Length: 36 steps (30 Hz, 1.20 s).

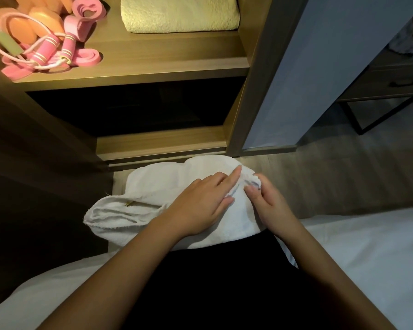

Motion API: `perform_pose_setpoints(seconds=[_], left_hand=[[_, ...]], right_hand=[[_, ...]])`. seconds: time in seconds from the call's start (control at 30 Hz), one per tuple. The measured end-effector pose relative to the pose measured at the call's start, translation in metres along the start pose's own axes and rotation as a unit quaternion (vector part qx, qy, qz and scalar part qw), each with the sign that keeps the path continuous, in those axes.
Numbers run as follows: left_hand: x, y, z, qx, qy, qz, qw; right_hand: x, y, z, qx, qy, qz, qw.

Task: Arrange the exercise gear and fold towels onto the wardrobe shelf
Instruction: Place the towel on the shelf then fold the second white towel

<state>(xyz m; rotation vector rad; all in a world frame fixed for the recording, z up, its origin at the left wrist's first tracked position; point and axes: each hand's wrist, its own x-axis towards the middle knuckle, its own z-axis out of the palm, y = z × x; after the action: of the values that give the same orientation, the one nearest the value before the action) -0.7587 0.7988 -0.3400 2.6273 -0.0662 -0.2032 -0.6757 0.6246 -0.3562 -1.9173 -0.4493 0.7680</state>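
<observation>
yellow towel [179,14] cropped, orange gear [45,16] perhaps foam

White towel [188,177] rough terry cloth; shelf [153,67] smooth matt wood grain.

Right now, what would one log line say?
step: folding white towel | left hand: presses it | right hand: pinches its corner | shelf: cream towel, skipping rope

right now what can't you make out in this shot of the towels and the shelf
Cream towel, head view: its far part is cut off by the top edge.
Orange gear, head view: cut off by the top edge and partly covered by the pink jump rope, so its kind is unclear.
Lower compartment, head view: too dark to see inside.
White towel, head view: hidden under the left hand and right hand.
</observation>
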Motion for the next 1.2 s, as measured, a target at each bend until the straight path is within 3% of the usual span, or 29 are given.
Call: perform_pose_setpoints(seconds=[0.17, 0.4, 0.77, 0.93, 1.2], left_hand=[[-0.046, -0.019, -0.053, 0.036, 0.073, -0.016, 0.997], [-0.146, -0.068, -0.096, 0.036, 0.105, -0.139, 0.984], [-0.171, -0.082, -0.087, 0.086, 0.132, -0.112, 0.981], [-0.171, -0.094, -0.082, 0.050, 0.025, -0.084, 0.995], [-0.166, -0.114, -0.079, 0.009, 0.023, -0.066, 0.998]], right_hand=[[0.015, 0.006, 0.005, 0.016, 0.055, 0.007, 0.998], [0.028, 0.013, 0.032, -0.004, 0.128, 0.019, 0.992], [0.032, 0.021, 0.035, -0.036, 0.143, 0.011, 0.989], [0.033, 0.022, 0.036, -0.034, 0.150, 0.014, 0.988], [0.033, 0.027, 0.028, -0.021, 0.144, 0.009, 0.989]])
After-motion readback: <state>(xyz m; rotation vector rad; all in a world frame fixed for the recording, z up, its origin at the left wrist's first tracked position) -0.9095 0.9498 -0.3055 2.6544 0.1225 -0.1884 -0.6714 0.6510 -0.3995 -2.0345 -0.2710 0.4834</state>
